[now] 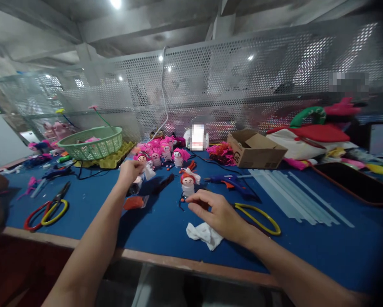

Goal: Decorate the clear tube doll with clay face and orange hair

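Note:
In the middle of the table is a small doll (188, 181) with orange-red hair, a white bow and a pale wrapped body. Black cord legs with an orange bead hang at its lower end. My right hand (215, 213) is curled there, thumb and index fingertips pinched at the doll's base. My left hand (131, 172) reaches further forward, its fingers closed beside a pink-haired doll (142, 158); what they hold, if anything, is hidden. Below that hand lies a clear packet with orange material (134, 202). A crumpled white cloth (204, 235) rests under my right wrist.
Several pink dolls (166, 150) stand behind. A blue glue gun (231, 182), yellow-handled tool (258, 218) and translucent glue sticks (294, 196) lie right. Scissors (49, 209) and a green basket (92, 147) are left; a cardboard box (257, 153) sits behind. Another person's arm shows far left.

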Action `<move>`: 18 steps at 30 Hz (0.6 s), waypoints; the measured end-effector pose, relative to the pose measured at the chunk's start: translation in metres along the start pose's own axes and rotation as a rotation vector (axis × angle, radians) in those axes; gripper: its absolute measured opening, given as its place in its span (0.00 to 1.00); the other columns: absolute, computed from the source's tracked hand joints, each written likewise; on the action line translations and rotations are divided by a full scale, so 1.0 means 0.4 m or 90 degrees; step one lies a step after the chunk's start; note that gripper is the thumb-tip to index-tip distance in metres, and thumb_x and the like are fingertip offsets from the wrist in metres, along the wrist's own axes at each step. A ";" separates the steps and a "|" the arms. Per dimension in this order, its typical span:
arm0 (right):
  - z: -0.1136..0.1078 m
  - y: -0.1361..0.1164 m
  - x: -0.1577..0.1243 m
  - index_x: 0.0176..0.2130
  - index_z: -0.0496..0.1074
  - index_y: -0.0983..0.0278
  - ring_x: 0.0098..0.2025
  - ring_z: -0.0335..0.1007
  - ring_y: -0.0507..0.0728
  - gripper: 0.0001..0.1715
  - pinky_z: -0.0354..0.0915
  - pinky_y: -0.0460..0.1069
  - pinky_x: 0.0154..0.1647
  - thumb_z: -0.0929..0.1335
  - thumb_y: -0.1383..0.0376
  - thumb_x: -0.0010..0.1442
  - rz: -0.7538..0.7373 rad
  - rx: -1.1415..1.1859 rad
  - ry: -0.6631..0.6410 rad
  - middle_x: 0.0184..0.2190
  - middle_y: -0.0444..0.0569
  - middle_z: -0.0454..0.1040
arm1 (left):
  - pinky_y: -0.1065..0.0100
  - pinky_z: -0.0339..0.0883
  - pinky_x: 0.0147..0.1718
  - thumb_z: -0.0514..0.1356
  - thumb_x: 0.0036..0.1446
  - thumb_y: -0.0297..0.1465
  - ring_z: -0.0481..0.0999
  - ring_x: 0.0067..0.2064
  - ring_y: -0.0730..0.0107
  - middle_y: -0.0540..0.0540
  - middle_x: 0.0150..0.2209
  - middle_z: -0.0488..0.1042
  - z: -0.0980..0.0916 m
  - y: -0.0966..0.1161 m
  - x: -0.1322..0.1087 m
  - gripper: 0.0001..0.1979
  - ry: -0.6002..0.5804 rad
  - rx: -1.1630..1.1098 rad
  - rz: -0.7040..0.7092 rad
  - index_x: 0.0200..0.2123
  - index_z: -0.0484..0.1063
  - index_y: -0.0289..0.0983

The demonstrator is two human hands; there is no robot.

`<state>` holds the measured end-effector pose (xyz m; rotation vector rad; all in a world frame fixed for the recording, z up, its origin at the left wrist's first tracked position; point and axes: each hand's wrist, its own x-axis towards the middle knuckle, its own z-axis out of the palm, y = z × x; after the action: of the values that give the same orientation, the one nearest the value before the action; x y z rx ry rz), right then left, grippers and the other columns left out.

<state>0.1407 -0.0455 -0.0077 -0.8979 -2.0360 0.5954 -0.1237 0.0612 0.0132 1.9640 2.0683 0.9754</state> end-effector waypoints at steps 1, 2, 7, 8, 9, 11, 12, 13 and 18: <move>0.000 0.001 -0.001 0.32 0.72 0.64 0.27 0.65 0.50 0.07 0.61 0.44 0.28 0.64 0.66 0.54 -0.005 -0.005 0.002 0.27 0.46 0.72 | 0.71 0.56 0.24 0.55 0.43 0.30 0.69 0.25 0.67 0.45 0.21 0.73 0.006 -0.006 0.004 0.09 -0.001 0.030 -0.007 0.22 0.73 0.32; -0.001 0.003 -0.001 0.31 0.72 0.64 0.27 0.65 0.50 0.07 0.61 0.44 0.28 0.64 0.66 0.54 -0.010 -0.009 0.006 0.27 0.46 0.72 | 0.70 0.57 0.25 0.55 0.44 0.30 0.70 0.26 0.66 0.43 0.22 0.74 0.010 -0.010 0.007 0.09 -0.003 0.063 -0.010 0.23 0.74 0.32; -0.013 0.026 0.008 0.30 0.71 0.65 0.27 0.65 0.51 0.08 0.60 0.45 0.28 0.63 0.64 0.55 0.041 -0.026 0.097 0.26 0.46 0.72 | 0.68 0.60 0.36 0.57 0.45 0.30 0.72 0.39 0.59 0.38 0.35 0.75 0.012 -0.020 0.008 0.13 -0.002 0.174 -0.012 0.35 0.73 0.32; -0.017 0.033 0.012 0.29 0.70 0.65 0.26 0.64 0.51 0.09 0.60 0.45 0.28 0.63 0.63 0.55 0.067 -0.028 0.130 0.24 0.46 0.71 | 0.67 0.60 0.38 0.57 0.45 0.31 0.72 0.41 0.58 0.37 0.37 0.75 0.013 -0.021 0.008 0.15 0.002 0.185 -0.010 0.37 0.72 0.32; -0.021 0.040 0.016 0.28 0.69 0.65 0.25 0.64 0.51 0.10 0.60 0.45 0.27 0.62 0.62 0.55 0.092 -0.030 0.159 0.23 0.45 0.70 | 0.67 0.60 0.39 0.57 0.46 0.31 0.71 0.42 0.57 0.37 0.38 0.75 0.015 -0.021 0.008 0.16 0.005 0.193 -0.008 0.40 0.71 0.32; -0.027 0.054 0.023 0.27 0.68 0.65 0.24 0.62 0.51 0.11 0.59 0.45 0.26 0.62 0.61 0.55 0.127 -0.025 0.199 0.21 0.44 0.68 | 0.66 0.60 0.40 0.57 0.46 0.32 0.71 0.43 0.56 0.37 0.38 0.74 0.021 -0.021 0.009 0.18 0.007 0.199 -0.005 0.42 0.70 0.32; -0.029 0.060 0.026 0.27 0.67 0.65 0.23 0.62 0.51 0.11 0.58 0.45 0.26 0.62 0.61 0.54 0.136 -0.021 0.205 0.21 0.44 0.67 | 0.65 0.61 0.40 0.57 0.46 0.33 0.71 0.42 0.56 0.37 0.38 0.75 0.025 -0.021 0.010 0.19 0.008 0.197 -0.007 0.42 0.70 0.33; -0.029 0.064 0.029 0.27 0.67 0.65 0.23 0.62 0.50 0.11 0.58 0.45 0.26 0.62 0.61 0.54 0.140 -0.014 0.206 0.20 0.44 0.67 | 0.64 0.61 0.40 0.56 0.46 0.33 0.72 0.42 0.55 0.37 0.38 0.75 0.029 -0.020 0.011 0.18 0.010 0.193 -0.010 0.42 0.70 0.33; -0.023 0.077 0.032 0.27 0.67 0.65 0.23 0.61 0.50 0.10 0.58 0.45 0.26 0.62 0.61 0.53 0.152 0.008 0.195 0.20 0.43 0.67 | 0.67 0.62 0.37 0.54 0.48 0.31 0.73 0.39 0.59 0.41 0.35 0.76 0.029 -0.022 0.020 0.14 0.024 0.118 -0.016 0.38 0.72 0.35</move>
<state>0.1549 -0.0152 -0.0169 -1.1601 -1.6627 0.5583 -0.1263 0.0733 0.0020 2.0125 2.2737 0.8506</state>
